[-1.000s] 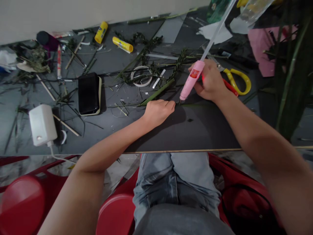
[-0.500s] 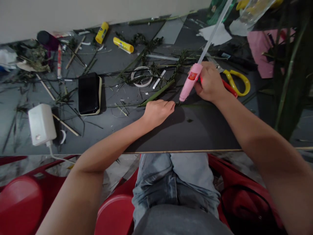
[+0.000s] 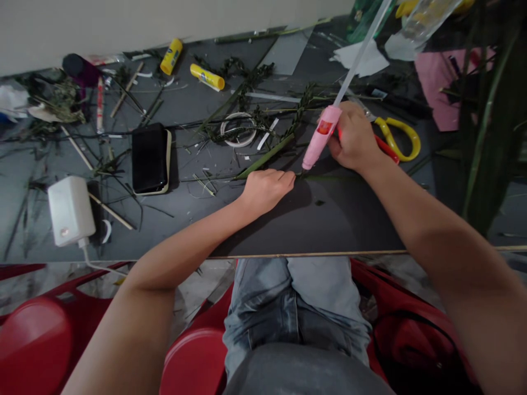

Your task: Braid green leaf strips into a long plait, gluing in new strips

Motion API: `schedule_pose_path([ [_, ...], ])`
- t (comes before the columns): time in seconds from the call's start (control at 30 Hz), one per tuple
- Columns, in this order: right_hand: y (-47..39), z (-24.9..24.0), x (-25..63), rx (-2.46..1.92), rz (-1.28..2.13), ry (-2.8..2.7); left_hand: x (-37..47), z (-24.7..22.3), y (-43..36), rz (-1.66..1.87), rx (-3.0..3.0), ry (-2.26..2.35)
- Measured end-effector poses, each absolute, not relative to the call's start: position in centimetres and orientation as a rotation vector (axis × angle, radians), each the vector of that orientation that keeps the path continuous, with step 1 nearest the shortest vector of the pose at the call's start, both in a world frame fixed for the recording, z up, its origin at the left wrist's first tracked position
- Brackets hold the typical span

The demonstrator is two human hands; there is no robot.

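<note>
In my right hand is a pink hot glue gun, gripped by its handle, with a long clear glue stick rising out of its back end. Its nozzle points down, just right of my left fingertips. My left hand is closed and pinches a thin green leaf strip low over the table. Whether the nozzle touches the strip I cannot tell. Just behind my left hand lies a wider green leaf piece, and a braided strand of leaves stretches behind that.
Yellow-handled scissors lie beside my right wrist. A roll of tape, a black phone, a white adapter and yellow glue sticks are spread over the dark table among leaf scraps. Long leaves stand at the right.
Almost nothing differs. Both hands, the glue gun and the leaf strip keep their places, with only a very slight shift of the view.
</note>
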State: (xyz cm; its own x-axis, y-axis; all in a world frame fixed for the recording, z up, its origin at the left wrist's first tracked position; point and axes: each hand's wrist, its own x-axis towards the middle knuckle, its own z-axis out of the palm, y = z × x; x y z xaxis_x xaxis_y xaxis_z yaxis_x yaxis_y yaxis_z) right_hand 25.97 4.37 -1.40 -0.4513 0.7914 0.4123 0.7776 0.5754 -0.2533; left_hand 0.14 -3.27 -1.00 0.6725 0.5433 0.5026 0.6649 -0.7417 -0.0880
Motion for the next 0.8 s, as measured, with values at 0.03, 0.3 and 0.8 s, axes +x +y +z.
schedule_pose_path([
  [0.03, 4.5, -1.4, 26.0, -1.231, 0.031, -2.311, 0.2, -0.9, -3.3, -0.634, -2.635, -0.978],
  [0.3, 4.8, -1.2, 26.6, -1.120, 0.101, -2.153, 0.3, -0.6, -3.3, -0.477, -2.700, -1.018],
  [0.8, 4.5, -0.7, 26.2, -1.178, 0.126, -2.065, 0.0, -0.6, -2.8, -0.415, -2.742, -0.905],
])
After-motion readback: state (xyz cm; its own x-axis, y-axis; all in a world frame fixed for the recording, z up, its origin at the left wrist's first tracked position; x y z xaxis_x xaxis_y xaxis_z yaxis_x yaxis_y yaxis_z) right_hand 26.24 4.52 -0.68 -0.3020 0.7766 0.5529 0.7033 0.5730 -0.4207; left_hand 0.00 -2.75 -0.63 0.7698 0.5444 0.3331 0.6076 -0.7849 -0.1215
